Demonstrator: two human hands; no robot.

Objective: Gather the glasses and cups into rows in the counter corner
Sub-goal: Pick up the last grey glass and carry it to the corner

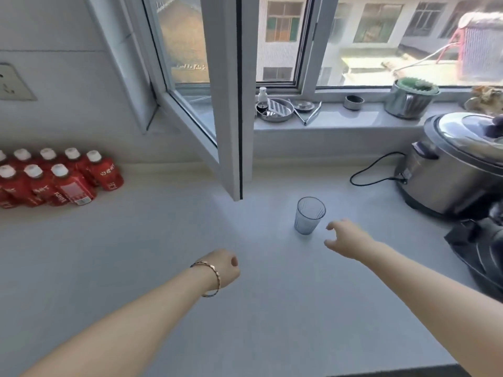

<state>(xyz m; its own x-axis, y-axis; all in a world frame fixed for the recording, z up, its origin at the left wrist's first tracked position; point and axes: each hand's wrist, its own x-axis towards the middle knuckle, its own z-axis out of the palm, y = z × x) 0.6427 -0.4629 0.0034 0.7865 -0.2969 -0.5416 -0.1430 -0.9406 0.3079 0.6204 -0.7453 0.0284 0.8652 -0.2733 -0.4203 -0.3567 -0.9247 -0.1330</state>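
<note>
One clear ribbed glass (309, 215) stands upright on the white counter (152, 240), just right of the open window sash's lower corner. My right hand (347, 239) hovers a short way to the glass's right, fingers spread and curved, not touching it and holding nothing. My left hand (224, 266), with a bangle on the wrist, is over the counter's middle with its fingers curled in; nothing shows in it. No other glasses or cups are in sight.
Several red bottles (54, 178) with white caps stand in rows at the left by the wall. The open window sash (231, 131) juts over the counter. A steel cooker (460, 170) with a black cord sits at right, above a dark appliance (484, 248). Metal dishes and a plant pot line the sill.
</note>
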